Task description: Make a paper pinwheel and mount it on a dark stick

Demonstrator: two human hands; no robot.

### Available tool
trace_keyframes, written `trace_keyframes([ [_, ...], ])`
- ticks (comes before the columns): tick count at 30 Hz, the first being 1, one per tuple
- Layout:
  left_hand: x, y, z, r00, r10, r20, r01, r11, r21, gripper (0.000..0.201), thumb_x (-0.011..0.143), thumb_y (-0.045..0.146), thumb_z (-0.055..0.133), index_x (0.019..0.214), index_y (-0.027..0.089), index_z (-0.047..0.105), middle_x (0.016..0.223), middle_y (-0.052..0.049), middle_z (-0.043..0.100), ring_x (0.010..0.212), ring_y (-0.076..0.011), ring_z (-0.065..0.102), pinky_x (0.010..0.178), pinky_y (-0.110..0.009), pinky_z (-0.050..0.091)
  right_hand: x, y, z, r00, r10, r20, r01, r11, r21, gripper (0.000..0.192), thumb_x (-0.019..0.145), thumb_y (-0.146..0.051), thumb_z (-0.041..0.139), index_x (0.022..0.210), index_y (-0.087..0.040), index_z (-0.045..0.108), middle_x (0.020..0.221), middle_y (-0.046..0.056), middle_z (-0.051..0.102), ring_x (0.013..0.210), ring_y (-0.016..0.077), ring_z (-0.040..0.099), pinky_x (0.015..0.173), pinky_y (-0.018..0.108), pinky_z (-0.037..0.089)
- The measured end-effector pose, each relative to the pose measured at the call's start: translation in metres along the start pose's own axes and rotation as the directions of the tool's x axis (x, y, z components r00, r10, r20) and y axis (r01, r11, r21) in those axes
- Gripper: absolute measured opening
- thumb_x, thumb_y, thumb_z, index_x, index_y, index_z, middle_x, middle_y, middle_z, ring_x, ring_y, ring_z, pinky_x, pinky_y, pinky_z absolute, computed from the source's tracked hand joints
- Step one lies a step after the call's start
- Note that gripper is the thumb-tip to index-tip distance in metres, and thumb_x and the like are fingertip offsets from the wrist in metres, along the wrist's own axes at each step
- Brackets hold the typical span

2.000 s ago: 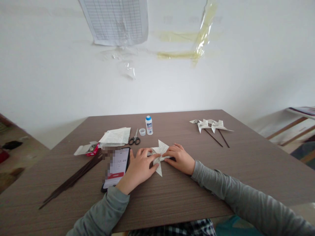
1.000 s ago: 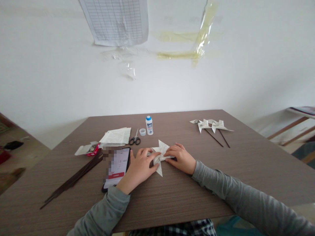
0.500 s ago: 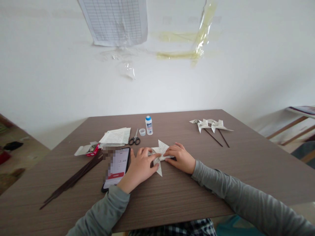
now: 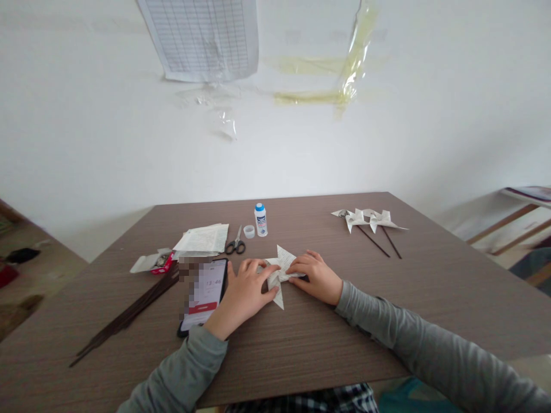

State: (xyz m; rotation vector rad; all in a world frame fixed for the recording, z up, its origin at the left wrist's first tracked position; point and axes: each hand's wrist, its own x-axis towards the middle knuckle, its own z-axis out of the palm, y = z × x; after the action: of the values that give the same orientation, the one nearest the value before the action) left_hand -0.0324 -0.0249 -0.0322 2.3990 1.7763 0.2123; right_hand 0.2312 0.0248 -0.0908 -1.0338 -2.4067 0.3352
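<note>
A folded paper pinwheel point(image 4: 279, 276), made from printed paper, lies on the table between my hands. My left hand point(image 4: 247, 289) grips its left side, with the thumb on the lower left blade and the index finger near the top left fold. From the right, my right hand point(image 4: 317, 275) has its fingers pressed on the right blade, close to the centre. Parts of the pinwheel are hidden under the fingers of both hands. Just left of my left hand is a phone point(image 4: 204, 301) with a lit screen.
Beyond my hands stand a glue bottle point(image 4: 260, 220), a small clear cap point(image 4: 249, 231) and scissors point(image 4: 235, 244). Stacked paper squares point(image 4: 202, 240), a small red box point(image 4: 160, 261) and dark sticks point(image 4: 129, 310) lie left. Two pinwheels on sticks point(image 4: 370, 220) rest at the back right.
My left index finger has lifted slightly from the middle of the pinwheel. The right hand and the pinwheel stay in place.
</note>
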Motion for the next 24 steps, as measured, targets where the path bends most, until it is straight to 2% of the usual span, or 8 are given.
trace_keyframes([
  [4, -0.0003, 0.0, -0.0007, 1.0, -0.005, 0.0, 0.005, 1.0, -0.003, 0.048, 0.112, 0.039, 0.085, 0.159, 0.045, 0.089, 0.167, -0.012, 0.08, 0.164, -0.0498, 0.064, 0.146, -0.091, 0.034, 0.0003, 0.0002, 0.0005, 1.0, 0.001, -0.004, -0.001, 1.0, -0.001, 0.017, 0.118, -0.028, 0.085, 0.131, -0.031, 0.095, 0.131, 0.009, 0.094, 0.13, 0.0319, 0.087, 0.144, 0.071, 0.048],
  [11, -0.002, 0.0023, -0.0046, 1.0, 0.009, 0.012, -0.009, 1.0, 0.02, 0.04, 0.115, 0.037, 0.083, 0.153, 0.043, 0.092, 0.168, -0.012, 0.081, 0.166, -0.0506, 0.063, 0.147, -0.094, 0.032, -0.0005, 0.001, 0.0008, 0.999, -0.029, -0.033, 0.028, 0.999, -0.017, 0.018, 0.117, -0.026, 0.085, 0.13, -0.031, 0.095, 0.13, 0.008, 0.095, 0.128, 0.0309, 0.088, 0.142, 0.066, 0.051],
  [17, -0.0018, 0.0032, -0.0033, 1.0, 0.008, 0.022, -0.008, 1.0, 0.012, 0.04, 0.115, 0.037, 0.082, 0.154, 0.039, 0.091, 0.169, -0.013, 0.08, 0.168, -0.0522, 0.062, 0.145, -0.101, 0.028, -0.0006, 0.0017, 0.0011, 0.999, -0.033, -0.029, 0.032, 0.999, -0.02, 0.018, 0.118, -0.028, 0.084, 0.132, -0.032, 0.095, 0.131, 0.008, 0.095, 0.128, 0.031, 0.088, 0.142, 0.067, 0.051],
  [24, -0.0014, 0.0011, -0.0004, 1.0, 0.002, 0.003, -0.002, 1.0, -0.003, 0.052, 0.113, 0.038, 0.083, 0.165, 0.044, 0.085, 0.168, -0.014, 0.08, 0.163, -0.052, 0.064, 0.144, -0.099, 0.031, 0.0002, 0.0003, -0.0002, 1.0, -0.006, -0.006, 0.006, 1.0, -0.009, 0.017, 0.119, -0.031, 0.083, 0.132, -0.031, 0.094, 0.132, 0.009, 0.094, 0.13, 0.0325, 0.088, 0.144, 0.071, 0.049],
])
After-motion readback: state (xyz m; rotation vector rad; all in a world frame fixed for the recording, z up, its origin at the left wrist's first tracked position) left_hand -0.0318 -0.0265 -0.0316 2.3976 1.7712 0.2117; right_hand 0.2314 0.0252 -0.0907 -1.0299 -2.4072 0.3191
